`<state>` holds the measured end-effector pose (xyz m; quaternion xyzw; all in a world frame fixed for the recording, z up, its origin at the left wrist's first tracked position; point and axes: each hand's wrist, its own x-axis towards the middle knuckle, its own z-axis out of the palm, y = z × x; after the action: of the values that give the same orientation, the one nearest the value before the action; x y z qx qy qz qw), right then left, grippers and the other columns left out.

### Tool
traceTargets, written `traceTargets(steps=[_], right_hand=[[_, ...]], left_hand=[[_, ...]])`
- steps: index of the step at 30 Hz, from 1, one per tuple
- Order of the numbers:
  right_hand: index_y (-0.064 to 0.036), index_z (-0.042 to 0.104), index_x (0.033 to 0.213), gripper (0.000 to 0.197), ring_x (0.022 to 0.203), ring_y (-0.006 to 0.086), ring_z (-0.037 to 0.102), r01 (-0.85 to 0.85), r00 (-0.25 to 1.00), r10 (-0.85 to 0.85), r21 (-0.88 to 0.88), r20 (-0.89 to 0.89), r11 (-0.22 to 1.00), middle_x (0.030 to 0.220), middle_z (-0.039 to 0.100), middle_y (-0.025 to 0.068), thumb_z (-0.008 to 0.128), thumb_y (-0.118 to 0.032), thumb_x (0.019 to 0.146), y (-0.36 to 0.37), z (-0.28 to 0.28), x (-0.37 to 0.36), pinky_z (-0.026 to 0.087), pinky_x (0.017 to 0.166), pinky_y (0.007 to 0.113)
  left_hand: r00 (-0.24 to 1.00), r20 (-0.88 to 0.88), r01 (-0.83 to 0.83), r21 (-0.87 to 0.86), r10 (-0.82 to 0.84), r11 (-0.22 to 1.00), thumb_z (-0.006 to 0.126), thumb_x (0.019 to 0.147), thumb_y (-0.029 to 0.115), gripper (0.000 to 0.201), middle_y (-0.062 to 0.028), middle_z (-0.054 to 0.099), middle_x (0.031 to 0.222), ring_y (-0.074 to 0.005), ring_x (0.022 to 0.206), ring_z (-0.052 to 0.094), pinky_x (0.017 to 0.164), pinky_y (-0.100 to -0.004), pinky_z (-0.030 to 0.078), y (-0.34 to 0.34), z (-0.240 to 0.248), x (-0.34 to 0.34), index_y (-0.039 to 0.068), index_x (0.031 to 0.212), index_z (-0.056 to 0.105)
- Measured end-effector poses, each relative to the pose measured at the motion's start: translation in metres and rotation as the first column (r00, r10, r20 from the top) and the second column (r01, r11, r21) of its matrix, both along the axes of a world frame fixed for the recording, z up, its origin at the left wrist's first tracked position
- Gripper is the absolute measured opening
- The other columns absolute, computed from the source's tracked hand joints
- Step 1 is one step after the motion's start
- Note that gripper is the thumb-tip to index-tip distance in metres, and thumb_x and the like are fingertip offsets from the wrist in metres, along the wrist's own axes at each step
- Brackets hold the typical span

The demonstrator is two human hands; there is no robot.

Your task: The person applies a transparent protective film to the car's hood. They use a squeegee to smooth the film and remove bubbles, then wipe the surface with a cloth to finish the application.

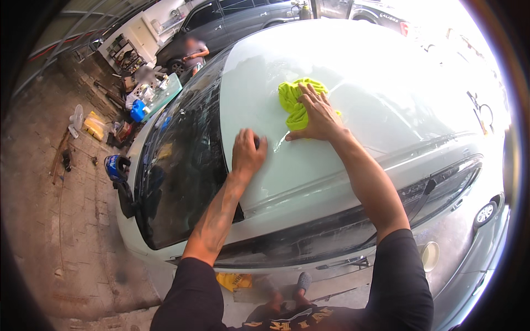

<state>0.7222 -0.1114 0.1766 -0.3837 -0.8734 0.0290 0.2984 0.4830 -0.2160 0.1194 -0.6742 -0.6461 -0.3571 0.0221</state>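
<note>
A bright yellow-green cloth (295, 105) lies bunched on the white car roof (265, 171). My right hand (317, 113) is over it from the right, gripping it against the roof, with fingers and thumb spread wide around its folds. To the left, close to the windshield's upper edge, my left hand (249, 154) rests on the roof with its fingers curled in. A small dark thing shows between those fingers, too little of it visible to name. Wet-looking streaks and reflections mark the roof beside the cloth.
The dark windshield (185, 160) slopes away at left; a blue helmet (116, 167) is at the side mirror. A person (194, 52) is beyond the car. A cluttered glass table (165, 94) is at far left, a grey vehicle (232, 25) behind, a pale bucket (430, 256) lower right.
</note>
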Motion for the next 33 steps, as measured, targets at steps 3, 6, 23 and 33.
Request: traceTargets(steps=[3,6,23,33], right_hand=[[0.0001,0.063,0.117,0.069,0.126,0.0329,0.054,-0.029,0.999,0.025,-0.122,-0.038,0.992,0.131,0.057,0.0170,0.084,-0.046,0.070,0.008,0.006,-0.010,0.045,0.107,0.045],[-0.0015,0.068,0.104,0.046,0.111,0.0321,0.062,0.006,0.998,-0.010,-0.058,-0.066,0.998,0.113,0.065,0.0148,0.081,-0.034,0.075,0.018,0.000,-0.044,0.052,0.097,0.042],[-0.0019,0.068,0.099,0.037,0.109,0.0331,0.063,-0.031,0.986,0.022,-0.051,-0.164,0.998,0.112,0.067,0.0154,0.079,-0.027,0.074,0.043,0.008,-0.069,0.051,0.095,0.044],[-0.0048,0.063,0.108,0.044,0.104,0.0331,0.062,0.032,0.976,-0.052,-0.099,-0.213,0.995,0.104,0.065,0.0136,0.076,-0.030,0.075,0.054,0.001,-0.045,0.046,0.096,0.046]], left_hand=[[0.992,-0.046,0.121,0.089,-0.117,0.989,0.065,0.088,0.021,0.023,-0.0176,0.055,0.085,-0.0383,0.086,0.055,0.079,-0.0495,0.046,-0.003,0.002,-0.004,0.001,0.082,0.054],[0.997,-0.059,0.047,0.108,-0.041,0.993,0.063,0.090,0.022,0.026,-0.0183,0.055,0.083,-0.0381,0.080,0.055,0.077,-0.0492,0.045,0.038,0.011,-0.042,-0.001,0.082,0.054],[0.998,-0.052,-0.040,0.127,0.047,0.991,0.053,0.091,0.018,0.022,-0.0218,0.056,0.082,-0.0423,0.079,0.056,0.073,-0.0503,0.046,0.113,0.022,-0.103,-0.002,0.080,0.051],[0.996,0.012,0.083,0.048,-0.083,0.995,0.056,0.088,0.017,0.021,-0.0209,0.052,0.077,-0.0388,0.071,0.054,0.068,-0.0470,0.046,0.035,-0.009,-0.059,-0.001,0.078,0.049]])
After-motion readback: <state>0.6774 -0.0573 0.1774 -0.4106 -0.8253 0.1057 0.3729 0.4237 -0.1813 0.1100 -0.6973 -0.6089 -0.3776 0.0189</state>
